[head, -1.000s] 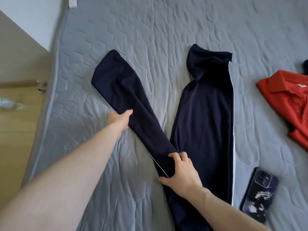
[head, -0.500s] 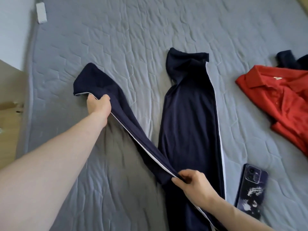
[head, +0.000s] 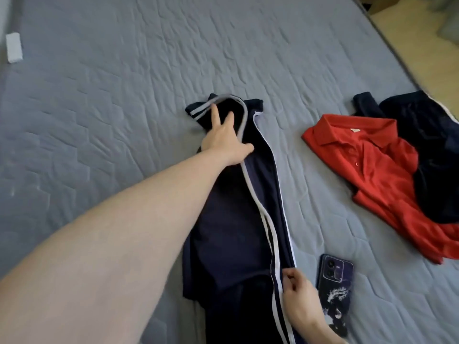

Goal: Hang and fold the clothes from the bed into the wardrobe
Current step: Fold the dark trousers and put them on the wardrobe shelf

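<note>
Trousers: navy track trousers are lying mid-bed, legs stacked (soft, limp; best gripped at hems and waistband).
Left hand: is pressing the hem, fingers spread.
Right hand: is pinching the striped seam.

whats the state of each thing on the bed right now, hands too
navy track pants: legs laid one over the other, flat on the bed
left hand: fingers spread, pressing the pants near the cuffs
right hand: pinching the striped side seam
red polo shirt: unfolded, crumpled
dark garment: bunched, partly over the polo
phone: face down beside the pants
mattress: bare, quilted
</note>
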A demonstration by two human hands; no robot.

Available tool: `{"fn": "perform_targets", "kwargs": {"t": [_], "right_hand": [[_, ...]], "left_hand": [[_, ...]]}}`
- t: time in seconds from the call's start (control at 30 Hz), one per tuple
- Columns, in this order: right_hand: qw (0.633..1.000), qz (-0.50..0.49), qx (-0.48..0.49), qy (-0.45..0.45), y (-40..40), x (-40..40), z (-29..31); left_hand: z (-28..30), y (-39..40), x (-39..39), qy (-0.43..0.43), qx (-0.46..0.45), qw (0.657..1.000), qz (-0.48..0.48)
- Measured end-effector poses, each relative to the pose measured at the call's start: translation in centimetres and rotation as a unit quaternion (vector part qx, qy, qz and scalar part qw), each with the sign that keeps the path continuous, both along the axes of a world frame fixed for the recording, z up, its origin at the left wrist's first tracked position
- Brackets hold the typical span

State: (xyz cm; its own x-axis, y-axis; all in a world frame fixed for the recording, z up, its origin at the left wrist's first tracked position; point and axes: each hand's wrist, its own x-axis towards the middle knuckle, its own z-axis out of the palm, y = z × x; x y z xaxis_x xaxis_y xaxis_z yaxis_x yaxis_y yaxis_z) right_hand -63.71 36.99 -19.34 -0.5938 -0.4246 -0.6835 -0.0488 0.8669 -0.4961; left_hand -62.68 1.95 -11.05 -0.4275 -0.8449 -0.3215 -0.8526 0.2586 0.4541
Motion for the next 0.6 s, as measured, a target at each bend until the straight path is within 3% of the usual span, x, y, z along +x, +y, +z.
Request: {"fn": "perform_targets", "kwargs": {"t": [0.2,0.33,0.4,0.5,0.6], "right_hand": [[0.999,0.010,0.029,0.013,0.3,-1.2,0.2],[0.991,0.125,0.052,-0.024,0.4,-0.7,0.6],[0.984,0.168,0.059,0.000,0.4,-0.4,0.6],[0.990,0.102,0.060,0.075,0.9,-1.5,0.5],[0.989,0.091,0.083,0.077,1.9,-3.1,0.1]], "left_hand": [[-5.5,4.7,2.3,-0.076,0.077,0.993,-0.040],[-6.9,5.2,6.4,-0.097,0.088,0.991,-0.011],[-7.0,6.0,8.3,-0.097,0.086,0.991,-0.012],[-7.1,7.6,11.0,-0.110,0.099,0.988,-0.038],[-7.1,10.1,13.6,-0.144,0.153,0.974,-0.079]]}}
